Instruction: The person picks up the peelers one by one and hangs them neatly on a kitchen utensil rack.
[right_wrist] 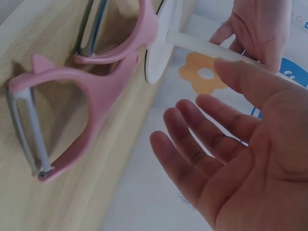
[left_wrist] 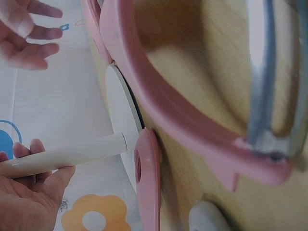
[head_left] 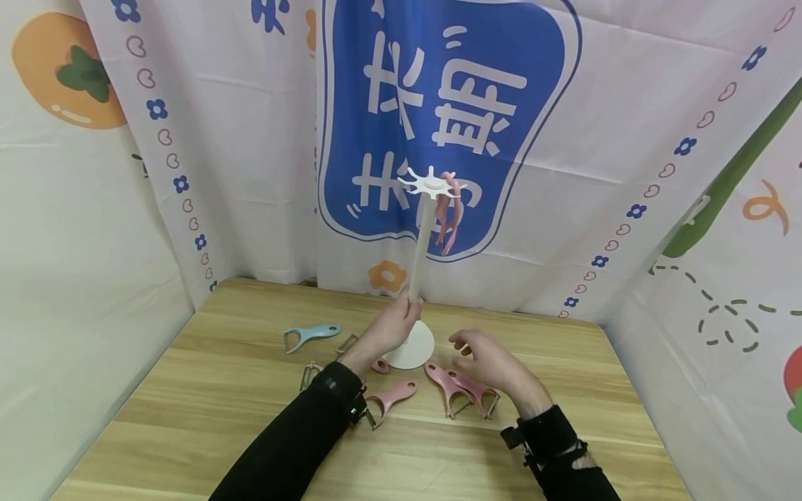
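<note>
My left hand (head_left: 390,328) grips the pole of a white stand (head_left: 423,240) low down, fingers wrapped round it. The stand's round base (head_left: 413,346) is on the table, and its top has several hooks. Pink peelers (head_left: 448,216) hang from the right side of that hooked top. To the right of the base, my right hand (head_left: 491,358) hovers with loosely bent fingers and nothing in them; its spread fingers (right_wrist: 219,144) show in the right wrist view. Just below it lie two pink peelers (head_left: 446,390), side by side with their blades toward me.
Another pink peeler (head_left: 395,395) lies in front of the base, beside my left cuff. A light blue peeler (head_left: 313,334) is farther left, and a pale peeler (head_left: 308,376) is partly hidden by my left arm. A printed cloth (head_left: 269,229) hangs behind the wooden table (head_left: 188,390).
</note>
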Motion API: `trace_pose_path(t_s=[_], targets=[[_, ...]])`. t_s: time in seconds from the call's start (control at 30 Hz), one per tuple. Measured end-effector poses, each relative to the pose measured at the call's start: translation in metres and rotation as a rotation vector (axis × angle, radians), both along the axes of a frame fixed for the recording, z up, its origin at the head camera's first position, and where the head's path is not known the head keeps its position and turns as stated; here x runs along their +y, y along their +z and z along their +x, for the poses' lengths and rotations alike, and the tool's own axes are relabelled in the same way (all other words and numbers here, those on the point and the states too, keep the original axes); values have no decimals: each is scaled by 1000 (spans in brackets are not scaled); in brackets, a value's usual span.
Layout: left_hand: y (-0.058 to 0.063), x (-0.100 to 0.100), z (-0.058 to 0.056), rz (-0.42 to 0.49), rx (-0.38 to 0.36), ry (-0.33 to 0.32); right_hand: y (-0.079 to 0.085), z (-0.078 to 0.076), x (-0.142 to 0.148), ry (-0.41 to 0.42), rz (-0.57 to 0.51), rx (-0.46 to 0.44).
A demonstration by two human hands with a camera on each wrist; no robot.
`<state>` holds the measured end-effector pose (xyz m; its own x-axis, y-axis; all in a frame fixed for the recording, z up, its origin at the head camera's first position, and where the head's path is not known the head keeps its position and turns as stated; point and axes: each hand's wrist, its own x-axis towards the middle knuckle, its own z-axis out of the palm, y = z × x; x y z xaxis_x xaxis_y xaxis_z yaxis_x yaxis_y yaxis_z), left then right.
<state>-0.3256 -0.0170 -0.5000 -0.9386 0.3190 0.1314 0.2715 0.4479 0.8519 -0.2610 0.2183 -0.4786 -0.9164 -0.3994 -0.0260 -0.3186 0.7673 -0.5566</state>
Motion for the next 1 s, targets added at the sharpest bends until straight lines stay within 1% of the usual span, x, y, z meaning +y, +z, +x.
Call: trace_pose_path(t_s=[0.23,0.4,0.63,0.8,1.0], targets=[[0,1,1,4,-11,-1,-7,1,4,38,41,-47],[1,1,1,-2,-1,0,-10,2,8,40,38,-85],[2,1,1,-2,8,-1,-15,4,10,75,39,-128],[1,1,1,0,2,-1,-17,6,9,72,64,-156],[2,1,2,-6,-14,12,-18,8,11,57,83,-152]])
